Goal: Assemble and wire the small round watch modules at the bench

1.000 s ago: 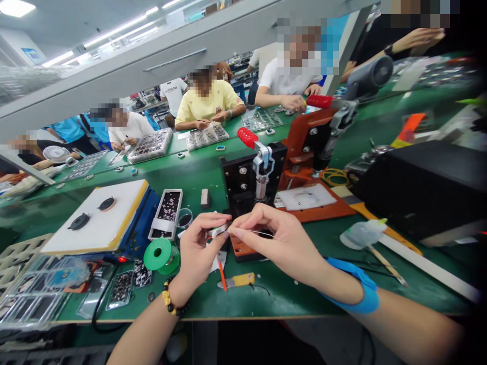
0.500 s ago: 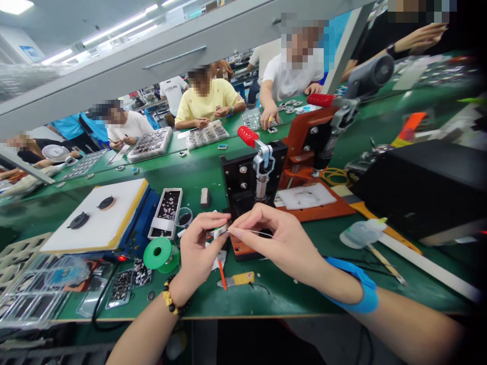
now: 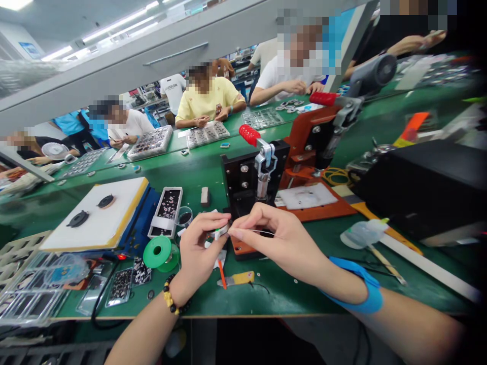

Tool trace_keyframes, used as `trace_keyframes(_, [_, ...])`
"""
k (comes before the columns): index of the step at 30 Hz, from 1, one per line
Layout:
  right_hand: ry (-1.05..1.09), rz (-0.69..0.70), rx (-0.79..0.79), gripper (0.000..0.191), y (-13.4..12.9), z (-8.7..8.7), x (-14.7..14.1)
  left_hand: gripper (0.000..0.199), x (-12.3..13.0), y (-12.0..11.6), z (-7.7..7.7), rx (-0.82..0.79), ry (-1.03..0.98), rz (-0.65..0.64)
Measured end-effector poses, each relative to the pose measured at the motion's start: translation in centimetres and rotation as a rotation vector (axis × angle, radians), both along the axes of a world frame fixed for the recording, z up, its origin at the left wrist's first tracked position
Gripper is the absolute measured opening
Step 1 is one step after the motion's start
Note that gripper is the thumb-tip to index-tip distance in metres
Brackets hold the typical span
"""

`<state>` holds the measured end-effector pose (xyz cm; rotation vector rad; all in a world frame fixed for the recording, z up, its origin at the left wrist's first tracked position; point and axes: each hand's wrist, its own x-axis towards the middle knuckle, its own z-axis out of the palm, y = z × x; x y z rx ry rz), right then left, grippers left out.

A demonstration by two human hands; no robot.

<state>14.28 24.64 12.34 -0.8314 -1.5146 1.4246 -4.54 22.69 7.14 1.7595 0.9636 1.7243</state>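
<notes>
Between the fingers of my left hand [image 3: 200,246] is a small pale part [image 3: 220,232] with a green spot. My right hand [image 3: 279,238] pinches a thin white strand [image 3: 262,232] whose tip is at the part; its fingertips are beside those of my left hand. Both hands are in front of a black press [image 3: 253,177] with a red handle. Below them lie a yellow-handled tool [image 3: 241,278] and an orange stick [image 3: 221,274]. Fingers hide much of the part.
A green spool [image 3: 158,252], a long box of small parts [image 3: 167,213] and a white-topped blue box [image 3: 102,213] stand to the left. At the right are an orange press [image 3: 310,137], a bottle [image 3: 361,234] and a black box [image 3: 422,187]. Several people sit across the bench.
My hands have barely moved. Across the bench, the person in white at the right has drawn a hand back from the tray. A small blue piece now shows at the far left of the bench.
</notes>
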Motion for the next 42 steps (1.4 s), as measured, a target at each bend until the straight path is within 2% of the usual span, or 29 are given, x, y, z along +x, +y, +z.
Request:
trace_keyframes(15, [0.006, 0.034, -0.006, 0.027, 0.11, -0.10, 0.24, 0.032, 0.04, 0.01, 0.19, 0.038, 0.024, -0.028])
trace_keyframes(39, [0.071, 0.062, -0.045, 0.033, 0.18, -0.09, 0.25, 0.034, 0.23, 0.08, 0.17, 0.021, -0.009, -0.063])
trace_keyframes(42, [0.071, 0.051, -0.012, 0.031, 0.18, -0.18, 0.23, 0.031, 0.34, -0.04, 0.34, 0.009, -0.023, -0.053])
